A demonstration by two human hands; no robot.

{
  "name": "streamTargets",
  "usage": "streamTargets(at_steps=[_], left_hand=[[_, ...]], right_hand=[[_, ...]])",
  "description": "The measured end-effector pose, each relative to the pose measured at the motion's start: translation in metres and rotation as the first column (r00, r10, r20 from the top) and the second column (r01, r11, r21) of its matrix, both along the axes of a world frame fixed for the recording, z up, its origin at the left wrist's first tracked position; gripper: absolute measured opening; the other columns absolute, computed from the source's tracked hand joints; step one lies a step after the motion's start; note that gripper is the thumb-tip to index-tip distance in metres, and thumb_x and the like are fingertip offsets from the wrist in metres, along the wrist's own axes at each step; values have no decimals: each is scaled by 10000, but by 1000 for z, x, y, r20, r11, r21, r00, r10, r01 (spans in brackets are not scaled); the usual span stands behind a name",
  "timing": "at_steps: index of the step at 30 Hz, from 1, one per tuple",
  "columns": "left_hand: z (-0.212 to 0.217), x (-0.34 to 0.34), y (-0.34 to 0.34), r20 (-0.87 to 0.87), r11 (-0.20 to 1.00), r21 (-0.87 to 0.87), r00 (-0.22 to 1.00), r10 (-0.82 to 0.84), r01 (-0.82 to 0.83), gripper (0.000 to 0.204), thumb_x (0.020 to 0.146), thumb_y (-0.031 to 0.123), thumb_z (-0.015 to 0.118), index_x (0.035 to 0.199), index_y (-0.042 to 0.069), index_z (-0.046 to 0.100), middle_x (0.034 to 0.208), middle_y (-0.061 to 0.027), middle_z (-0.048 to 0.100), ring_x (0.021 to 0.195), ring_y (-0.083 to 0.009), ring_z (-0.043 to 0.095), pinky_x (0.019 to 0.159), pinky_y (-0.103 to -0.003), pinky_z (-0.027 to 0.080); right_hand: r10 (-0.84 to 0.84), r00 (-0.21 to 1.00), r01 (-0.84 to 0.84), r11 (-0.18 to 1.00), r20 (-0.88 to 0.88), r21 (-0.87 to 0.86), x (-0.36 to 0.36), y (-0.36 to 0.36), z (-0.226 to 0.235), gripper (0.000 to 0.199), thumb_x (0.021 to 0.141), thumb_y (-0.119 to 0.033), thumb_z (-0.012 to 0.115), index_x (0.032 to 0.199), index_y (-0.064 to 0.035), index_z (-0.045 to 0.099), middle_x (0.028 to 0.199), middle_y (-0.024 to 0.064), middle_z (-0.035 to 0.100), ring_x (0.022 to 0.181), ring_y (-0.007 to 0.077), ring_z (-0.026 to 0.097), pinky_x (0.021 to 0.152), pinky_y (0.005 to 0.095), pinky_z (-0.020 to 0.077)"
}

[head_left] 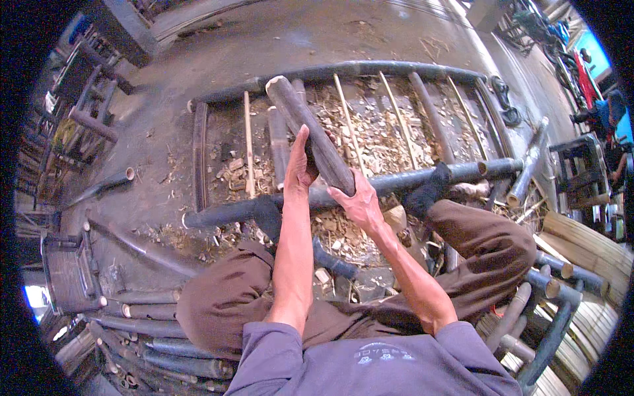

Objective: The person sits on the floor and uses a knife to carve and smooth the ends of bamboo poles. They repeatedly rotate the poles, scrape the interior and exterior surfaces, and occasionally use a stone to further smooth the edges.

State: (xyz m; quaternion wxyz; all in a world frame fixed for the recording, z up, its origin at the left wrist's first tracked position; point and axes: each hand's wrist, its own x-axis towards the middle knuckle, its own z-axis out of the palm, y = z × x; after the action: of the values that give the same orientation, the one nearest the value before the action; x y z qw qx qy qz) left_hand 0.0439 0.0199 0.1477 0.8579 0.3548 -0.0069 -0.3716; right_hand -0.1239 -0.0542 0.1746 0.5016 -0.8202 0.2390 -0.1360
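A short dark pole (310,132), its upper end cut pale, is held at a slant in front of me. My left hand (301,165) supports it from the left near the middle, thumb stretched up along its side and the fingers mostly hidden behind it. Around the lower end, my right hand (358,201) is closed. Beneath the pole lies a ladder-like frame of dark bamboo poles (389,68), crossed by thick dark pieces and thin pale rods (348,122).
Wood chips (370,129) litter the floor inside the frame. My feet rest by its near pole (251,210). Bamboo poles (172,360) are piled at lower left; split bamboo (588,257) and a dark bamboo structure (551,330) stand at right. A loose pole (105,185) lies left.
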Motion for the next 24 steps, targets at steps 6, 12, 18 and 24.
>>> streamTargets(at_steps=[6,12,18,24], left_hand=[[-17,-22,-18,30,966,257,999,14,-21,629,799,566,680,1121,38,564,944,-98,645,845,-222,640,714,-359,551],[14,38,35,288,703,405,811,509,-585,853,761,530,732,1362,43,374,1275,-131,493,1010,-225,573,778,-375,546],[42,54,68,345,614,198,641,686,-764,967,684,402,842,1395,27,305,1245,-148,520,1040,-280,571,875,-446,519],[13,46,56,428,739,115,704,567,-664,708,687,391,836,1185,17,498,1044,-134,618,936,-254,616,814,-468,529]], right_hand=[[120,977,-33,902,-177,431,-41,-36,-6,570,894,-482,592,1198,-1,566,1065,189,659,992,278,632,869,362,479],[-183,946,180,983,-267,-38,-125,-81,-69,332,930,-296,571,1108,-21,629,940,116,686,846,200,641,771,322,501],[287,874,-370,916,-392,-156,-142,5,-167,477,885,-421,574,1214,-77,549,1128,224,605,1041,379,588,877,482,487],[492,663,-692,691,-564,-211,-136,83,-174,734,846,-356,622,1458,-132,285,1198,232,526,1109,409,538,877,510,473]])
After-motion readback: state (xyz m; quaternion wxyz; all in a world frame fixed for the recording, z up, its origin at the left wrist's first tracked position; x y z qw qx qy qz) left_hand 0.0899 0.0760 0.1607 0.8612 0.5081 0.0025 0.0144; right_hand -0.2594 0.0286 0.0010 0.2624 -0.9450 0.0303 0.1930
